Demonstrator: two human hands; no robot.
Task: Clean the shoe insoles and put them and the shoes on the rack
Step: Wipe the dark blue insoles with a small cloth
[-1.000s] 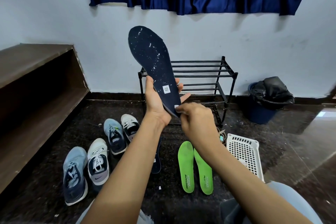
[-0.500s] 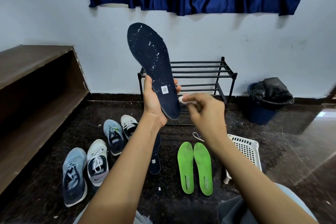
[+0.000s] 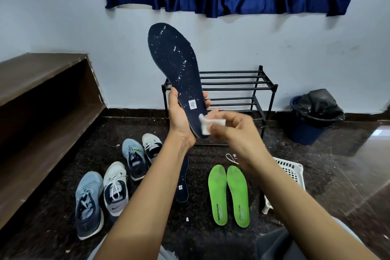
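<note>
White wall, dark floor behind. Left hand (image 3: pixel 179 120) grips navy insole (image 3: pixel 175 65) at heel, thumb and fingers wrapped round edges, toe up. Right hand (image 3: pixel 238 133) pinches white wipe (image 3: pixel 207 124), back on heel after lifting off beside it half-second ago: wiping underway. White flecks above grip remain. Rack (image 3: pixel 238 82) beyond grip; green insoles (image 3: pixel 229 194), shoes (image 3: pixel 114 183) below.

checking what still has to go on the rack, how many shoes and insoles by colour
blue shoes: 2
white shoes: 2
navy insoles: 2, one gripped by the left hand with the right hand's wipe at its heel, one on the floor
green insoles: 2
total: 8
</note>
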